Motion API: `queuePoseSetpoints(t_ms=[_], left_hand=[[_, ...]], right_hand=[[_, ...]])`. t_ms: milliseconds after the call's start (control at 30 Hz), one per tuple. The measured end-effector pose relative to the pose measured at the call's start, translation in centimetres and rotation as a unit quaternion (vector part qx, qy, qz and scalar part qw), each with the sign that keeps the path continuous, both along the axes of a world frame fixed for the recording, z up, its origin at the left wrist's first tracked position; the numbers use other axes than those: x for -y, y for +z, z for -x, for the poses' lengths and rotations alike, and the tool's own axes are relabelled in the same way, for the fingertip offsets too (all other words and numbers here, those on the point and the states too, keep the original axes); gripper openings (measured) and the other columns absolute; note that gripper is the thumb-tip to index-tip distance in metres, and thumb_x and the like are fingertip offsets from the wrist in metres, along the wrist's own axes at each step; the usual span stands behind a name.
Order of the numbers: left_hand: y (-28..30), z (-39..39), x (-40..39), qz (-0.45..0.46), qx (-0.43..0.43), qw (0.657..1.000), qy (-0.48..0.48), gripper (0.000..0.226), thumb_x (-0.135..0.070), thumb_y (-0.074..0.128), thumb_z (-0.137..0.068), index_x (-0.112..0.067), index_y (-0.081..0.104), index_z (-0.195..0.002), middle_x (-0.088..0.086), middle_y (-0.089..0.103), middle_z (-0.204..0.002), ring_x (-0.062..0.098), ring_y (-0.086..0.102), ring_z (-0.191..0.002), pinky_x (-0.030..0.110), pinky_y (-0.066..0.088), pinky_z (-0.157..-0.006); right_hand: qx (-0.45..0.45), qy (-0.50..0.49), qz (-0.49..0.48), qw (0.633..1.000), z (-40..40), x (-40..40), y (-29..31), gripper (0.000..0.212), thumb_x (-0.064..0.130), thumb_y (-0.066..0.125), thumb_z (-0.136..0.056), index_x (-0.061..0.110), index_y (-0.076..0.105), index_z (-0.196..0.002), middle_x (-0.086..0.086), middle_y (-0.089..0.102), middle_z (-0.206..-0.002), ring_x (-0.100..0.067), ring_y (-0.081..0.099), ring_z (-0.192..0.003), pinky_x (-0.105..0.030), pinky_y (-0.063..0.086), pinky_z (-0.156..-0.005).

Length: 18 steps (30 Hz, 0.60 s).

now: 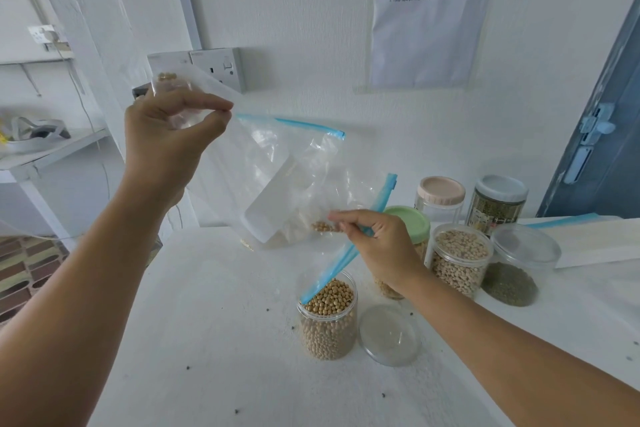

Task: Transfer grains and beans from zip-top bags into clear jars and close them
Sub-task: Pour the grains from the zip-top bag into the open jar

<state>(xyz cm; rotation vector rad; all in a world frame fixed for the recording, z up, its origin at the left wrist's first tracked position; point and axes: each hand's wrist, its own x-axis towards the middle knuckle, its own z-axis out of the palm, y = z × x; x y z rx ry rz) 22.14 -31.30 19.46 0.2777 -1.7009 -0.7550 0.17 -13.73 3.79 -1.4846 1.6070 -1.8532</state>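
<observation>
Left hand (173, 125) is up high pinching the bottom corner of the zip-top bag (277, 177), and the right hand (377, 243) is lower down gripping the bag near its blue zip strip (349, 260), so the bag hangs tilted with its mouth aimed into the open jar of soybeans (329, 315). Progress-wise I'd say this bag is basically done: it looks nearly empty, just a small cluster of beans (323, 226) sitting by the right fingers and a few more stuck up in the corner (167, 76) above the left hand, so what's left here is shaking those stragglers down. The jar is full almost to the rim, and its clear lid (389, 334) lies flat on the white table (214, 322) just beside it, so closing is still to do. Behind the right hand it's a mixed bag: a green-lidded jar (410, 224) and two at the back, one with a pink lid (440, 192) and one with a grey lid (500, 199), look closed, while the jar of pale beans (459, 258) is filled but open. There's also a clear lid (524, 246) propped by a jar of small green grains (509, 284); can't tell if that one is capped. A few spilled grains (247, 245) are scattered on the table too.
</observation>
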Motion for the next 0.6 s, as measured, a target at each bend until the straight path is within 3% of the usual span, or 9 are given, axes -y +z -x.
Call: queuePoseSetpoints(t_ms=[200,367,600], left_hand=[[-0.5,-0.1,-0.5,0.014,0.035,0.999,-0.010,0.024,-0.009,0.083,-0.085,-0.032,0.082,-0.090,-0.008,0.065,-0.090,0.013,0.057,-0.094,0.031,0.047,-0.089],[-0.7,0.0,-0.7,0.041,0.080,0.996,0.015,0.015,-0.011,0.083,-0.085,-0.023,0.081,-0.094,0.020,0.065,-0.102,0.017,0.059,-0.097,0.031,0.048,-0.090],[-1.0,-0.6,0.6,0.051,0.074,0.995,0.047,0.025,-0.002,0.075,-0.086,-0.026,0.079,-0.092,0.015,0.066,-0.099,0.014,0.057,-0.099,0.035,0.047,-0.093]], right_hand=[[-0.008,-0.017,-0.012,1.000,-0.2,0.0,-0.4,0.026,-0.001,0.071,-0.094,0.021,0.081,-0.105,0.010,0.080,-0.099,-0.009,0.074,-0.098,-0.019,0.055,-0.093],[-0.004,-0.024,-0.020,1.000,-0.6,0.1,-0.2,0.020,0.007,0.076,-0.092,0.023,0.082,-0.102,0.015,0.079,-0.099,-0.005,0.072,-0.101,-0.024,0.056,-0.096],[-0.043,-0.017,-0.003,0.999,-0.7,0.2,0.1,0.021,0.008,0.072,-0.096,0.021,0.080,-0.110,0.015,0.078,-0.106,-0.003,0.071,-0.104,-0.016,0.051,-0.096]])
